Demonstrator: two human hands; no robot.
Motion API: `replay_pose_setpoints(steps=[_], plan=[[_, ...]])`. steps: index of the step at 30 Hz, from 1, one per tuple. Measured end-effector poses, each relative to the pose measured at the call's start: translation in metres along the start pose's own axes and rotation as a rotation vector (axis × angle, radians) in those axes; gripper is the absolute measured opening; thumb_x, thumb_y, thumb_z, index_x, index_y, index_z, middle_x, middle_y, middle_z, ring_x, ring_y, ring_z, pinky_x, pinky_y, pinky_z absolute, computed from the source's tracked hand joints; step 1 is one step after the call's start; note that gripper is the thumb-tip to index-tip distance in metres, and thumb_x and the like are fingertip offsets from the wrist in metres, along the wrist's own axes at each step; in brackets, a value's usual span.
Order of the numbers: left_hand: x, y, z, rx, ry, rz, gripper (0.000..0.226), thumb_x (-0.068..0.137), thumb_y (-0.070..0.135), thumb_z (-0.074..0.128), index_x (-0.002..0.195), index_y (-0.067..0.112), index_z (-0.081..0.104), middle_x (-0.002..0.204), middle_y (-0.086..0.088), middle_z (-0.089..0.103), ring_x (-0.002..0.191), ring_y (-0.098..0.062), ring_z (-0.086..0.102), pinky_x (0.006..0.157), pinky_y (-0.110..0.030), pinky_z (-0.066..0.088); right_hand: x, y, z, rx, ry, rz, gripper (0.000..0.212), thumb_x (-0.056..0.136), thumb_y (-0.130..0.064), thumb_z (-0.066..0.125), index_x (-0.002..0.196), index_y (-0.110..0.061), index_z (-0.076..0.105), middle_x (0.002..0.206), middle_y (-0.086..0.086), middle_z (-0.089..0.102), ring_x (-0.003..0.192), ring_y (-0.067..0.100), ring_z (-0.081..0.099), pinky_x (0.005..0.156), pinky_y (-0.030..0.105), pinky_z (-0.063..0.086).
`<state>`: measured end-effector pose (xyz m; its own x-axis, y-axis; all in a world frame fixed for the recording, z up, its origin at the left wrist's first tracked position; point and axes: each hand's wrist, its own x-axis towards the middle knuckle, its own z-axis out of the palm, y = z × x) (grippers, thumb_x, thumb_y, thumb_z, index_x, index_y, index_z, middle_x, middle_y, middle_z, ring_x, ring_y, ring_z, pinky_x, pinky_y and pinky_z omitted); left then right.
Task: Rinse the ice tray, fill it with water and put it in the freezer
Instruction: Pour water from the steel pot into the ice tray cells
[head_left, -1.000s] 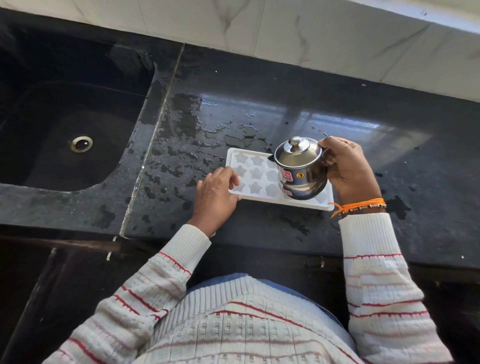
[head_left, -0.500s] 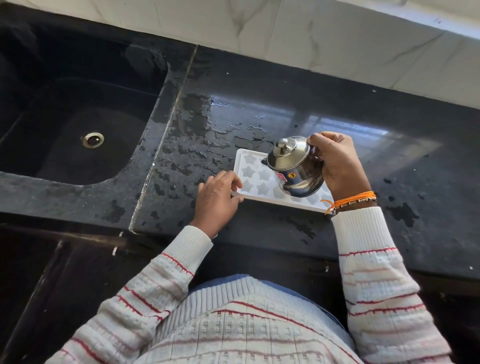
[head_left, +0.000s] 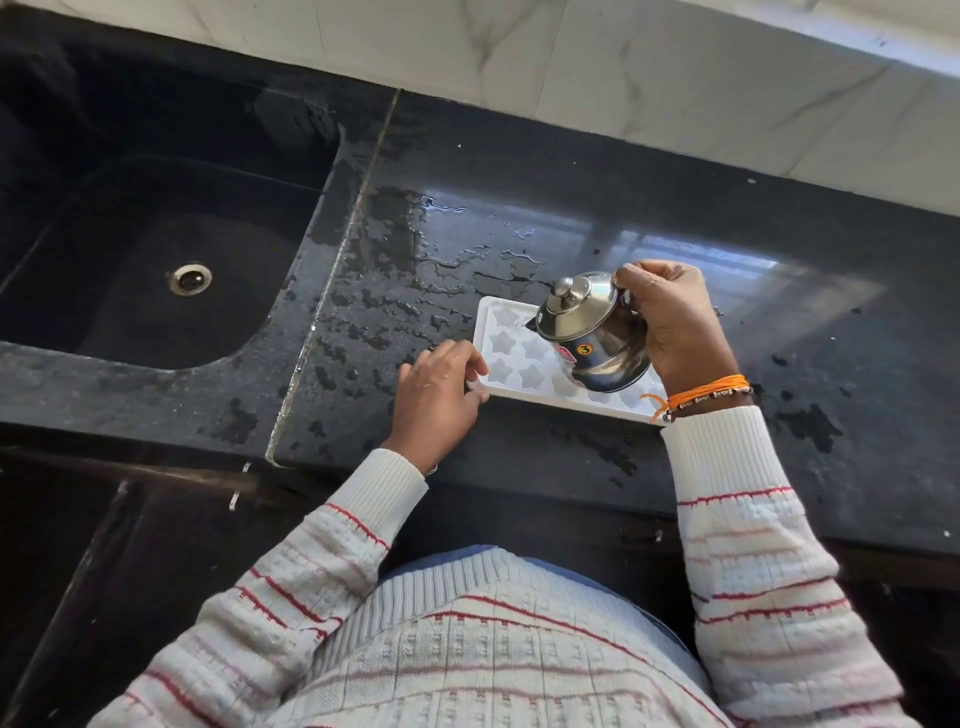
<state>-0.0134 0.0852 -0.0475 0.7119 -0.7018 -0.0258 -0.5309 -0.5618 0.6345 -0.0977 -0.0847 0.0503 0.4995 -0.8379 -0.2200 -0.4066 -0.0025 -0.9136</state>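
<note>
A white ice tray (head_left: 511, 356) with star-shaped cells lies flat on the black counter (head_left: 597, 218), to the right of the sink. My left hand (head_left: 436, 397) pinches the tray's near left corner. My right hand (head_left: 670, 327) grips the handle of a small steel jug (head_left: 587, 332) with a knobbed lid. The jug hangs over the tray's middle, tilted to the left, its spout just above the far left cells. A thin thread of water seems to run from the spout. The jug and my right wrist hide the tray's right half.
A black sink (head_left: 156, 270) with a steel drain (head_left: 189, 278) takes up the left. Water patches cover the counter between sink and tray. A pale tiled wall (head_left: 623, 67) runs along the back. Dark cabinet fronts (head_left: 104, 545) lie below the counter edge.
The jug has tipped further to the left and shifted towards the tray's left end. My left hand has slid from on top of the tray to pinching its corner.
</note>
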Motion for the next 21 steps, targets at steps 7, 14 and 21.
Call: replay_pose_setpoints(steps=[7,14,21], plan=[[0.001,-0.001,0.000,-0.001,-0.004,-0.003,0.017,0.080,0.020,0.066,0.093,0.022,0.056,0.096,0.008,0.059,0.094,-0.016,0.050,0.081,-0.031,0.029,0.002,0.003,-0.003,0.045,0.005,0.015,0.029,0.089,-0.011,0.052,0.060,-0.016,0.055,0.056,-0.001,0.049,0.061,0.006,0.049,0.051,0.015,0.043],[0.001,-0.001,0.000,-0.013,0.013,-0.007,0.017,0.078,0.019,0.068,0.089,0.022,0.055,0.090,0.010,0.056,0.092,-0.017,0.051,0.080,-0.031,0.030,0.002,0.009,-0.011,0.286,-0.057,0.073,0.032,0.088,-0.007,0.052,0.057,-0.015,0.053,0.044,-0.006,0.048,0.053,0.006,0.049,0.051,0.017,0.045],[0.000,0.000,0.002,-0.008,0.018,-0.029,0.021,0.077,0.025,0.069,0.085,0.024,0.050,0.090,0.010,0.055,0.091,-0.016,0.051,0.079,-0.031,0.029,0.001,0.010,-0.010,0.200,-0.104,0.030,0.031,0.089,-0.007,0.052,0.059,-0.014,0.054,0.037,-0.011,0.048,0.042,0.002,0.049,0.048,0.014,0.041]])
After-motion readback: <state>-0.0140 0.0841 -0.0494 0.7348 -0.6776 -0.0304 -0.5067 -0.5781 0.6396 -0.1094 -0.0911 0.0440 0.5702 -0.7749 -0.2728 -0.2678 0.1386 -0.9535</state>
